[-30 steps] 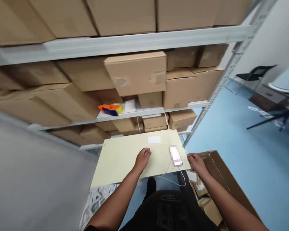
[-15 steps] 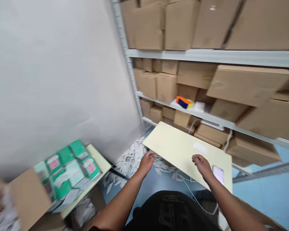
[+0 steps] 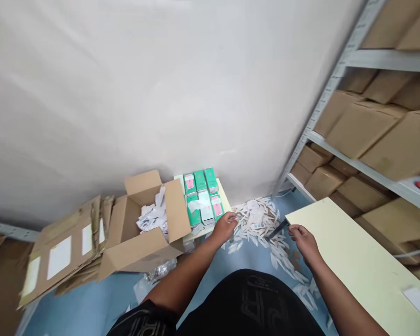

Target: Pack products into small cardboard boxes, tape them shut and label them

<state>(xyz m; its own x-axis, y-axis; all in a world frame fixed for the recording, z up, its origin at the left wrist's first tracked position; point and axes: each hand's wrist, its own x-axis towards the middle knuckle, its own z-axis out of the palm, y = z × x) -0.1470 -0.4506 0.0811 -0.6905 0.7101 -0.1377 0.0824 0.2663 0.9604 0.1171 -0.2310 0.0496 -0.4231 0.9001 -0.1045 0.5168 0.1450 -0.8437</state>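
My left hand (image 3: 226, 227) hovers in front of the green boxes (image 3: 193, 209), fingers loosely bent and slightly apart, with nothing visible in them. My right hand (image 3: 304, 240) is near the left corner of a pale yellow tabletop (image 3: 350, 261). Its fingers are half curled and apart, and I see no object in them; whether it touches the table edge I cannot tell. The green boxes, some with pink labels, stand in rows on a small table (image 3: 224, 196) against the wall, with a white paper strip on top.
Left of the green boxes stands an open carton (image 3: 140, 252) with crumpled white paper inside. Flattened cardboard (image 3: 61, 249) leans farther left. White paper strips (image 3: 257, 217) litter the blue floor between the tables. A metal shelf (image 3: 336, 84) with brown boxes rises at right.
My view has swung left, so the open carton and flattened cardboard now show fully and the shelf has shifted right. Both hands stay raised, the right one now by the table's corner.
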